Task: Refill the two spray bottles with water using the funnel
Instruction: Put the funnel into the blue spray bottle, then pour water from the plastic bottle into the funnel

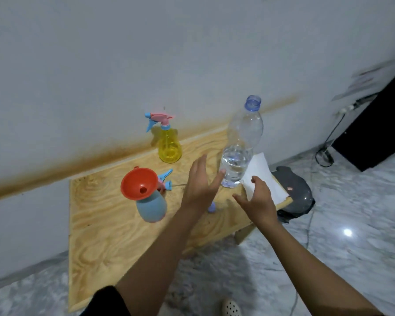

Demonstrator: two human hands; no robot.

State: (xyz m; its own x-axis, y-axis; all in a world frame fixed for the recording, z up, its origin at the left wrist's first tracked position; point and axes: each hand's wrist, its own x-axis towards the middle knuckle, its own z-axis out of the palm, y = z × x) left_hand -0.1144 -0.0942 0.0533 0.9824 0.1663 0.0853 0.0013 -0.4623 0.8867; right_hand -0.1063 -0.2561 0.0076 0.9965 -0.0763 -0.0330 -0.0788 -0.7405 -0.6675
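Observation:
A clear water bottle (pixel 241 142) stands uncapped on the plywood table (pixel 105 229), about a third full. My left hand (pixel 201 183) is open just left of it, thumb tip touching its base. My right hand (pixel 257 199) is open near the bottle's right side, not touching. A red funnel (pixel 138 183) sits in the neck of the blue spray bottle (pixel 152 207). Its pink and blue spray head (pixel 165 182) lies behind it. The yellow spray bottle (pixel 169 144) stands by the wall with its spray head on. A blue cap (pixel 212 207) lies partly hidden behind my left wrist.
A white paper sheet (pixel 263 176) lies at the table's right end. A dark round object (pixel 294 192) sits on the marble floor beside the table. A black cabinet (pixel 379 137) and cables stand at far right. The wall runs close behind the table.

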